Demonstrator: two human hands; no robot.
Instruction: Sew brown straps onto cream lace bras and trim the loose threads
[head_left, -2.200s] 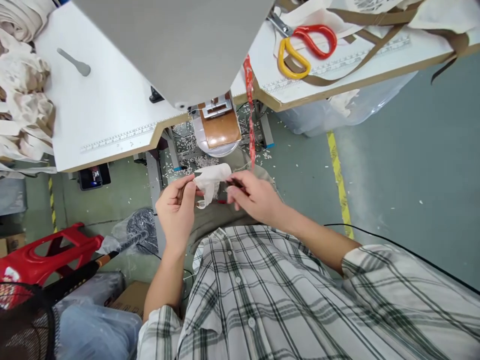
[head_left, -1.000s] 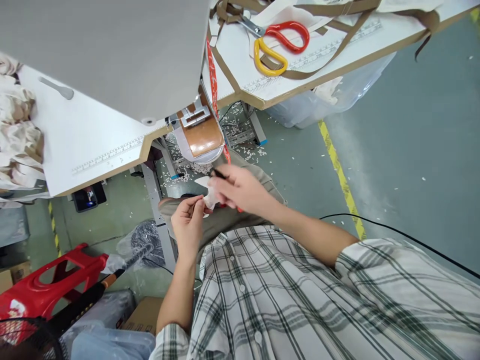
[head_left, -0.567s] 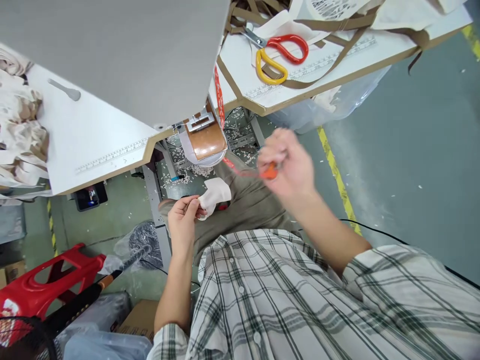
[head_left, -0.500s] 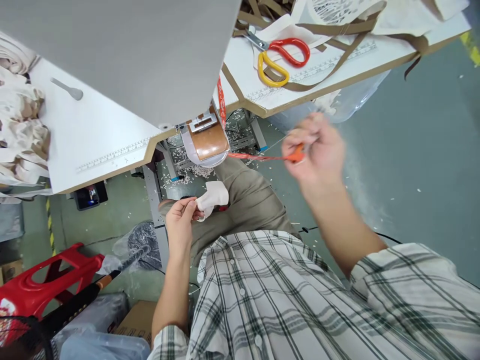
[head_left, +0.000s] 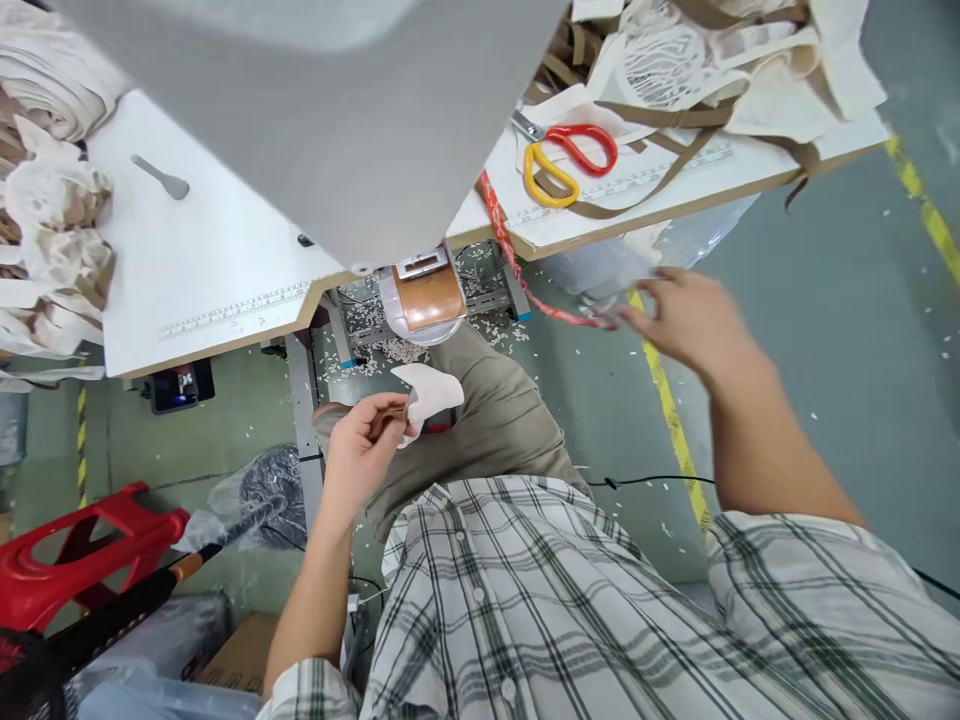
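My left hand (head_left: 360,450) is closed on a small white fabric piece (head_left: 431,392), held over my lap below the table edge. My right hand (head_left: 686,315) is stretched out to the right, fingers pinched at the end of a red cord (head_left: 517,275) that runs back up to the table edge. What sits at the cord's end in those fingers is blurred. A grey sewing machine head (head_left: 337,110) hangs over the white table (head_left: 217,250), with a brown plate (head_left: 429,298) beneath it.
Red and yellow scissors (head_left: 566,160) lie on the right table among brown straps (head_left: 660,130) and cream fabric (head_left: 712,60). More cream fabric (head_left: 45,220) is piled at the left. A red stool (head_left: 82,545) and a yellow floor line (head_left: 675,420) lie below.
My right hand has left the white piece and swung out to the right, drawing the red cord with it. My left hand stays put with the white piece.
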